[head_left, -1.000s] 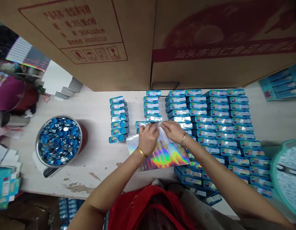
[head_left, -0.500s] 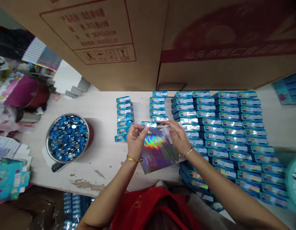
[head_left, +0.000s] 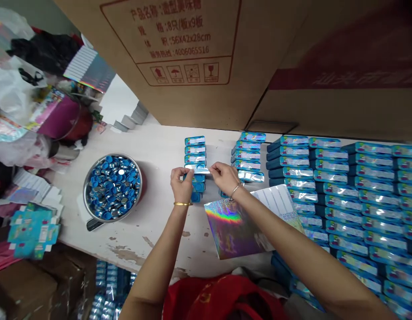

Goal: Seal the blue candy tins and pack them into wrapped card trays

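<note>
Right over the column of blue tins (head_left: 194, 155), left hand (head_left: 181, 184) and right hand (head_left: 224, 178) pinch a silver foil strip (head_left: 197, 170) lying crosswise, left hand nearer the tins

Carton (head_left: 179, 102) printed 56X42X28cm, 4006065516.

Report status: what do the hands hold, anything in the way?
Left hand, right hand: pinching holographic strip over blue tins. Holographic sheet under right forearm. Nothing blocking.
</note>
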### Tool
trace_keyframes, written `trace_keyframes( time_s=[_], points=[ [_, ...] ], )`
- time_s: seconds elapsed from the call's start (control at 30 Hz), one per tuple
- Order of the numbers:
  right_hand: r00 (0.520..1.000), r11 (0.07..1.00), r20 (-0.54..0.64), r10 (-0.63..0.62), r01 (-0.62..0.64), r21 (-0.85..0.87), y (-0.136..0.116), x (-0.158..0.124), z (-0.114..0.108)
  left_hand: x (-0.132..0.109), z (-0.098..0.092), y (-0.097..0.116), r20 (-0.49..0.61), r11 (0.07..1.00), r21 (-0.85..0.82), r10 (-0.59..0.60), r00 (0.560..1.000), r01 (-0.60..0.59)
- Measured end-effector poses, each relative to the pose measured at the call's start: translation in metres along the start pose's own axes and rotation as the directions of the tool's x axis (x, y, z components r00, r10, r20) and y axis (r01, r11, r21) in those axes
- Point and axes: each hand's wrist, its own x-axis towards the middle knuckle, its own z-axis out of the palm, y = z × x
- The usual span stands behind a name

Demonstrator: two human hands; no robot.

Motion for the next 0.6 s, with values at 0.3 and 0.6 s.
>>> trace_keyframes(
  time_s=[0.3,0.6],
  points=[
    [0.997,0.967,0.071,0.031,-0.012,-0.253,0.004,0.019,0.015,0.014,0.013,-0.009,-0.002,0.937,0.348,0.010,1.000,-0.009],
    [0.998,0.943,0.067,0.015,0.008,-0.334,-0.005,0.001,0.025,0.031,0.012,-0.032,0.036,0.917,0.350,-0.217,0.976,0.191]
  ],
)
